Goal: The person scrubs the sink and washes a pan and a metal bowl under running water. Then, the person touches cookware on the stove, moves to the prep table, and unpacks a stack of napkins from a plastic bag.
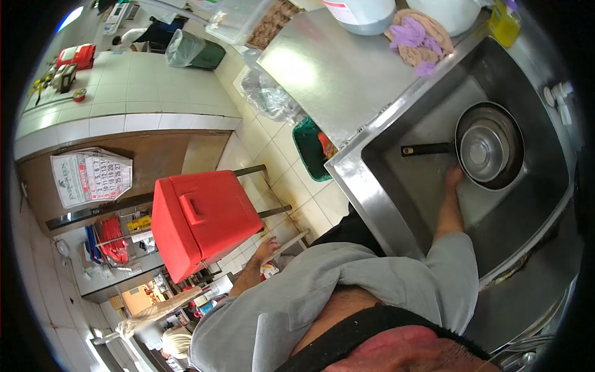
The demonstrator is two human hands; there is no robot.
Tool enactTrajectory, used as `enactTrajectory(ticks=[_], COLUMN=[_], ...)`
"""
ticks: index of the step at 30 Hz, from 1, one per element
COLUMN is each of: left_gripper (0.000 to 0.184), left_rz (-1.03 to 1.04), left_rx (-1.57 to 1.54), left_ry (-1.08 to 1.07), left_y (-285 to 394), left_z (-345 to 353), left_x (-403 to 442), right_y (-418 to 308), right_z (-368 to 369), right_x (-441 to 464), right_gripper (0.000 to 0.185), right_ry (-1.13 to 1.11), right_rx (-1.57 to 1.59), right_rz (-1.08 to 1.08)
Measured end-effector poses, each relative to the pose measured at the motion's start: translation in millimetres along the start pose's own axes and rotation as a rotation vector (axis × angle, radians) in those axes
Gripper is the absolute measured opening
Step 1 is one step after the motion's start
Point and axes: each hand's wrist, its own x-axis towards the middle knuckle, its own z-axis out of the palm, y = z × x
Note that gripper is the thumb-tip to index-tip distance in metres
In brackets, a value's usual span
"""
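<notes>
Inside the sink, our right hand meets the pan holding a metal bowl; we cannot tell its finger opening or hold. Left of the sink, our left hand has fingers partly open, hold unclear.

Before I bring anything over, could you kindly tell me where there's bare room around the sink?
The steel counter between the clear tub and sink, plus basin floor either side of the pan handle. It's crowded around the labelled container, brown cloth and yellow bottle.
</notes>
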Motion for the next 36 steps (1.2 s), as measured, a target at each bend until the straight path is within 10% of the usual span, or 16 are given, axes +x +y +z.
enactTrajectory(ticks=[6, 9, 11, 13, 23, 28, 30, 33, 36], left_gripper=[0.040, 0.054, 0.060, 0.057, 0.064, 0.066, 0.066, 0.063, 0.058], left_rz=[-0.092, -0.153, 0.002, 0.004, 0.220, 0.368, 0.462, 0.196, 0.579], left_rx=[-0.135, -0.253, -0.072, -0.204, -0.405, -0.515, -0.532, -0.472, 0.005], left_ry=[0.038, 0.029, -0.032, -0.014, 0.030, 0.012, -0.041, 0.019, 0.054], left_y=[33, 25, 12, 31, -7, -57, -69, -97, -124], left_z=[-2, 3, 4, 8, -13, -19, -34, -18, -12], left_x=[4, 23, 48, 51, 135, 145, 150, 144, 199], right_y=[-57, -27, -101, -160, -526, -535, -514, -516, -467], right_z=[-69, -70, -145, -200, -347, -204, -155, -243, -256], right_x=[2, -9, 3, 26, -35, -108, -128, -121, -83], right_gripper=[0.022, 0.018, 0.015, 0.014, 0.025, 0.028, 0.030, 0.033, 0.027], right_ry=[-0.363, -0.770, -1.321, -1.493, -1.516, -1.433, -0.566, -0.506, -0.336], right_rx=[0.166, 0.530, 0.845, 0.937, 0.800, 0.520, 0.341, 0.225, 0.413], right_rz=[0.328, 0.208, 0.692, 0.462, -0.696, -0.456, -0.824, -0.816, -0.476])
